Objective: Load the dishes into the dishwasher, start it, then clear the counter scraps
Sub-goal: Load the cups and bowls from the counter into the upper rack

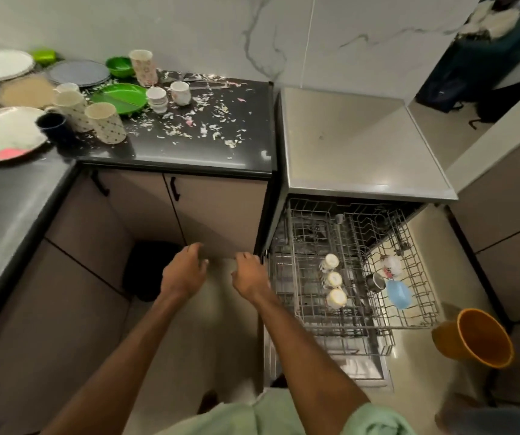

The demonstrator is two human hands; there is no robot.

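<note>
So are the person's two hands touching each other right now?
Apart. The head view shows a plain open gap between the left hand and the right hand, with no fingers bridging it.

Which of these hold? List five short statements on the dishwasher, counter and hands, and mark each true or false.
1. The dishwasher rack is pulled out. True.
2. A blue bowl sits in that rack. True.
3. The counter is wiped clean. False: scraps lie scattered over it.
4. Both hands hold cups. False: the left hand and right hand are empty.
5. An orange bucket stands right of the dishwasher. True.
</note>
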